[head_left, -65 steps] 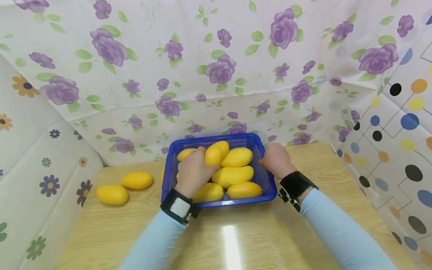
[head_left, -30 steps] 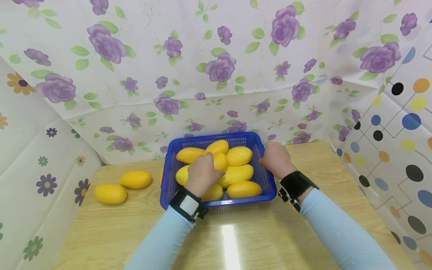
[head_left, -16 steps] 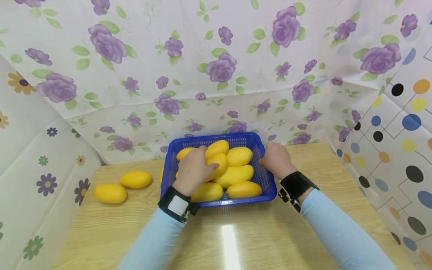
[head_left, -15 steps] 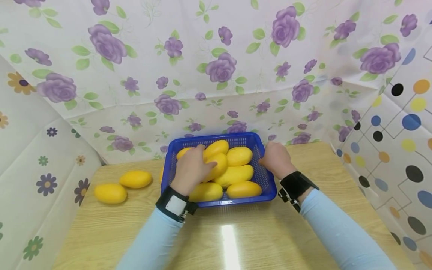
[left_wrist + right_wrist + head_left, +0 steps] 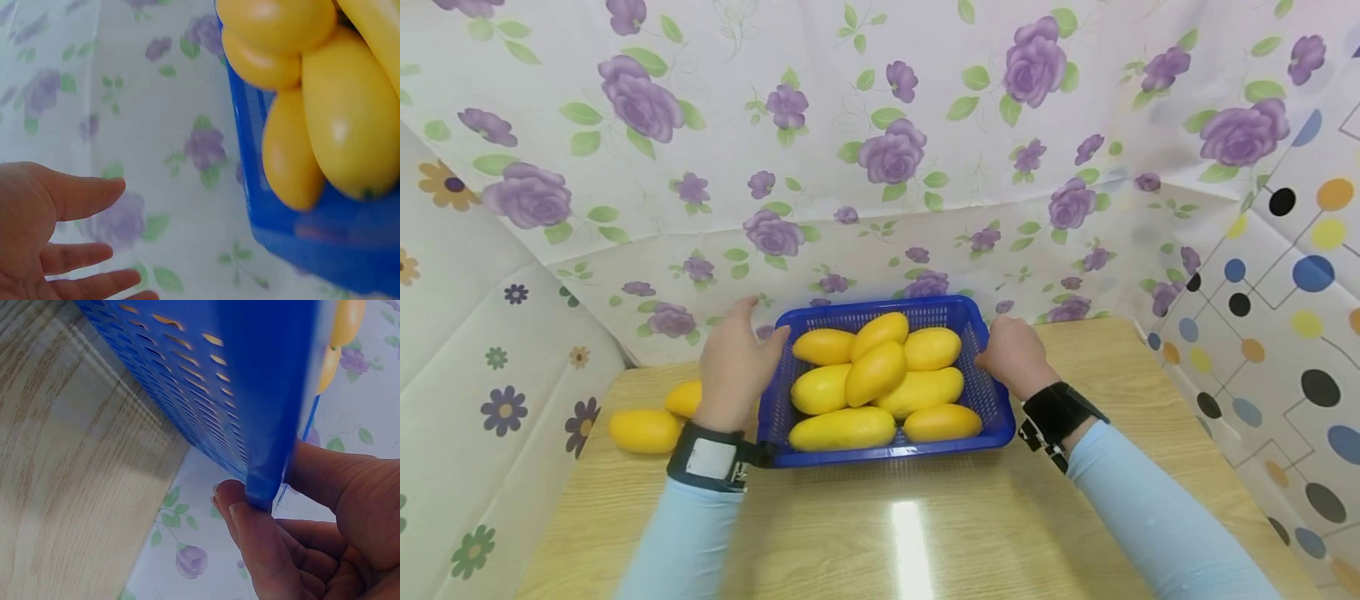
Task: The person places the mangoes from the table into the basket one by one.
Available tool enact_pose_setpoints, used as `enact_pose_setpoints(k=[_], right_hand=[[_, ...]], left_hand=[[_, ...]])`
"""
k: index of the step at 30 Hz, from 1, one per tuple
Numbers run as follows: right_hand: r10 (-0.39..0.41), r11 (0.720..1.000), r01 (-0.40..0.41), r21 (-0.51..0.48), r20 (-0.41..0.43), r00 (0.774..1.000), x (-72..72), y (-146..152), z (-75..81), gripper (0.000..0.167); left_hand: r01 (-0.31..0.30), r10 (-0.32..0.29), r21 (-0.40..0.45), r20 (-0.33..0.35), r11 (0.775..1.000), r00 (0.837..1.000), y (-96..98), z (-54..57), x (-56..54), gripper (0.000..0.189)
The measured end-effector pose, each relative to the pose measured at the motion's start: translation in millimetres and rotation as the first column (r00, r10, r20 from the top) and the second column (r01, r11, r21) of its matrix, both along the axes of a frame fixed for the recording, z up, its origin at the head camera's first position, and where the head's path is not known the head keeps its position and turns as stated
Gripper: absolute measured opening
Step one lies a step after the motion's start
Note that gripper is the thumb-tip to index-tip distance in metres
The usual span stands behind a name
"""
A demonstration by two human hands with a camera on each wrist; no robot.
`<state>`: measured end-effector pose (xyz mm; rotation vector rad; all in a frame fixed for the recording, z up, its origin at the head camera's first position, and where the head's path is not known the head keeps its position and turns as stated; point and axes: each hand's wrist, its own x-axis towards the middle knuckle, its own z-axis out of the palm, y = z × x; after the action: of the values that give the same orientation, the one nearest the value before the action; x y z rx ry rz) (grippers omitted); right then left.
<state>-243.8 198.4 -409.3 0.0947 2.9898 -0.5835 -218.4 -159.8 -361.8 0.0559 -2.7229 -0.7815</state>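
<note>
A blue plastic basket (image 5: pixel 895 452) holds several yellow mangoes. One mango (image 5: pixel 876 373) lies slantwise on top of the others near the middle. My left hand (image 5: pixel 733 367) is just off the basket's left side, thumb and fingers spread, holding nothing. The left wrist view has those fingers (image 5: pixel 87 197) apart from the basket (image 5: pixel 240 134). At the basket's right rim, my right hand (image 5: pixel 1015 354) grips the edge. In the right wrist view its thumb lies on the inner side and its fingers (image 5: pixel 265 547) under the rim (image 5: pixel 262 487).
Two more mangoes lie on the wooden table (image 5: pixel 820 533) to the left: one mango (image 5: pixel 646 431) in full view, another mango (image 5: pixel 683 398) partly behind my left hand. Flowered cloth (image 5: pixel 820 167) hangs behind the basket. A dotted cloth (image 5: pixel 1285 333) borders the right side.
My left hand has let go of the top mango, left the basket and moved left, its fingers spreading. That mango stays on the pile. My right hand has kept its grip on the rim.
</note>
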Motion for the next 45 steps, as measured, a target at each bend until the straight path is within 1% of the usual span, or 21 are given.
enact_pose_setpoints(k=[4, 9, 14, 17, 20, 23, 26, 29, 32, 35, 37, 40, 43, 45], right_hand=[[-0.003, 1.0, 0.003, -0.004, 0.008, 1.0, 0.5, 0.8, -0.1, 0.027], [-0.011, 1.0, 0.011, -0.006, 0.022, 1.0, -0.2, 0.6, 0.2, 0.027], [-0.01, 1.0, 0.01, -0.001, 0.022, 1.0, -1.5, 0.5, -0.3, 0.027], [-0.009, 1.0, 0.009, 0.002, 0.02, 1.0, -2.0, 0.6, -0.5, 0.027], [-0.007, 1.0, 0.007, 0.0, 0.018, 1.0, -2.7, 0.9, -0.8, 0.025], [-0.001, 1.0, 0.001, 0.001, 0.01, 1.0, -2.8, 1.1, -1.0, 0.024], [0.0, 1.0, 0.0, 0.003, 0.005, 1.0, -2.3, 0.7, -0.7, 0.024], [-0.001, 1.0, 0.001, 0.006, 0.009, 1.0, -1.4, 0.1, -0.4, 0.024], [0.002, 1.0, -0.002, 0.009, 0.012, 1.0, -0.8, -0.4, -0.5, 0.024], [0.008, 1.0, -0.008, 0.01, 0.007, 1.0, -0.2, -0.1, -0.6, 0.024], [0.01, 1.0, -0.01, 0.013, 0.001, 1.0, -0.2, 0.4, -0.8, 0.023], [0.009, 1.0, -0.009, 0.009, 0.001, 1.0, -0.2, 1.1, -0.9, 0.023], [0.009, 1.0, -0.009, 0.005, 0.004, 1.0, -0.1, 1.2, -0.5, 0.023], [0.009, 1.0, -0.009, 0.002, 0.007, 1.0, 0.0, 1.2, -0.4, 0.023]], left_hand=[[-0.067, 0.065, 0.047, 0.041, 0.997, 0.997, -22.5, -8.3, -3.5, 0.07], [-0.136, 0.125, 0.104, 0.107, 0.985, 0.986, -45.0, -24.8, -7.3, 0.079], [-0.172, 0.152, 0.143, 0.137, 0.975, 0.979, -59.4, -44.1, -11.7, 0.084], [-0.16, 0.136, 0.144, 0.16, 0.977, 0.978, -63.5, -56.9, -13.8, 0.087], [-0.138, 0.107, 0.144, 0.202, 0.98, 0.973, -63.8, -67.9, -15.5, 0.092], [-0.12, 0.082, 0.143, 0.247, 0.982, 0.965, -62.2, -76.1, -17.3, 0.096], [-0.114, 0.075, 0.119, 0.29, 0.986, 0.954, -60.5, -83.4, -19.5, 0.098], [-0.119, 0.086, 0.088, 0.308, 0.989, 0.947, -58.3, -89.0, -20.6, 0.096], [-0.124, 0.094, 0.08, 0.304, 0.989, 0.948, -56.5, -92.3, -20.9, 0.092], [-0.117, 0.086, 0.085, 0.302, 0.99, 0.949, -55.3, -94.6, -21.6, 0.087], [-0.108, 0.074, 0.091, 0.312, 0.99, 0.947, -54.6, -95.8, -22.1, 0.085], [-0.095, 0.053, 0.106, 0.344, 0.99, 0.937, -54.3, -97.6, -23.1, 0.083], [-0.08, 0.032, 0.111, 0.38, 0.991, 0.925, -55.1, -100.3, -24.2, 0.085], [-0.065, 0.014, 0.115, 0.4, 0.991, 0.916, -55.8, -103.0, -25.1, 0.083]])
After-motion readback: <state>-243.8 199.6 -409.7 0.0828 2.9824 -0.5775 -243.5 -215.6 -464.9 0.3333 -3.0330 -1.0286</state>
